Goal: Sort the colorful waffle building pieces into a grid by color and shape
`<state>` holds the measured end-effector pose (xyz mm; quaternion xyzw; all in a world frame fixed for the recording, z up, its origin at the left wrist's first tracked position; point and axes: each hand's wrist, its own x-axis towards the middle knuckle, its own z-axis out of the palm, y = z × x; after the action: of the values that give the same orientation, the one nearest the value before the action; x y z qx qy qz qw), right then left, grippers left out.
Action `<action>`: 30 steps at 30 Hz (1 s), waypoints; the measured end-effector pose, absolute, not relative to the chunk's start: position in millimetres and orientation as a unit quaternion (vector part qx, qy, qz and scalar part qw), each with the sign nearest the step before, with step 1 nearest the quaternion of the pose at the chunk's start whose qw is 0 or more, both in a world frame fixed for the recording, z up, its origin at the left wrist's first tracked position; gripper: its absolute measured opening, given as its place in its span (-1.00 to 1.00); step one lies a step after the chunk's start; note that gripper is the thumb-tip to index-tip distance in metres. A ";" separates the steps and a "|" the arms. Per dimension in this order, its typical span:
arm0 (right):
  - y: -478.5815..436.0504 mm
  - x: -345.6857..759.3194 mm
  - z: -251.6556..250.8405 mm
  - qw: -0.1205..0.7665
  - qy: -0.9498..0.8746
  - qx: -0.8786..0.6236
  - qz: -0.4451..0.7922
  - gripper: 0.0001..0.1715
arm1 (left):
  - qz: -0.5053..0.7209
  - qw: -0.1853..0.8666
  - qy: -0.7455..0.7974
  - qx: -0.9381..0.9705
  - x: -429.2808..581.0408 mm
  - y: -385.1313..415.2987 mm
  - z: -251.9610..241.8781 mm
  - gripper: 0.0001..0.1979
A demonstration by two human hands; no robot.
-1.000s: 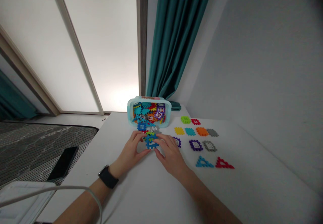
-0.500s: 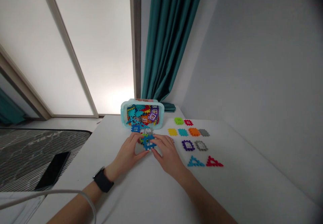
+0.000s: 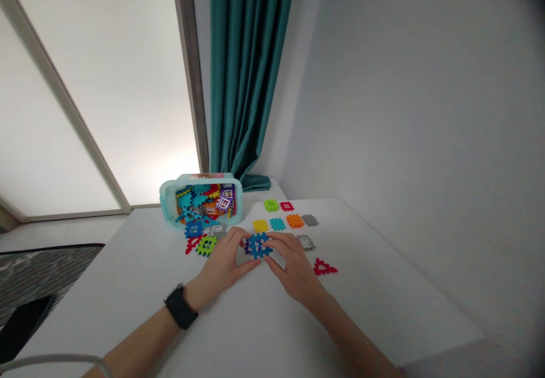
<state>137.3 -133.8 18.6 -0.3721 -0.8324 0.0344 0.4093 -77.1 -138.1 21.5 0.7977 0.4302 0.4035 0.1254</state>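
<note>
Above the near part of the white table [image 3: 238, 332], a blue square piece [image 3: 258, 247] sits pinched between the fingers of the left hand [image 3: 226, 261] and the right hand [image 3: 294, 264], partly covering a purple piece [image 3: 247, 247] behind it. Close to the left hand lie a lime square [image 3: 206, 246], a red triangle [image 3: 192, 244] and a grey piece [image 3: 218, 230], crowding the mouth of a tipped, filled tub [image 3: 167, 203]. Beyond the held piece are yellow [image 3: 260, 226], teal [image 3: 277, 224] and orange [image 3: 294, 221] pieces. A grey frame [image 3: 306, 243] and another red triangle [image 3: 325, 267] lie just beside the right hand.
</note>
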 end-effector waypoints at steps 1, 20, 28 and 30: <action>-132.6 145.2 18.6 0.410 -0.830 -0.377 0.031 -0.75 | 0.401 0.131 0.425 0.801 -69.4 -134.7 22.2 -0.66; -92.4 244.1 0.7 0.395 -0.799 -0.454 0.019 -0.77 | 0.290 0.051 0.401 0.868 -29.1 -95.3 2.8 -0.85; -85.8 255.6 -6.6 0.400 -0.788 -0.467 0.036 -0.78 | 0.251 0.021 0.395 0.884 -34.1 -99.6 -2.9 -0.84; -84.3 258.4 -7.7 0.401 -0.786 -0.468 0.041 -0.78 | 0.245 0.021 0.393 0.886 -34.6 -99.5 -5.7 -0.84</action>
<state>258.4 -84.3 -7.7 -0.4682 -0.7861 0.0413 0.4015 -34.6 -99.5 -5.7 0.8860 0.3930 0.2451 0.0207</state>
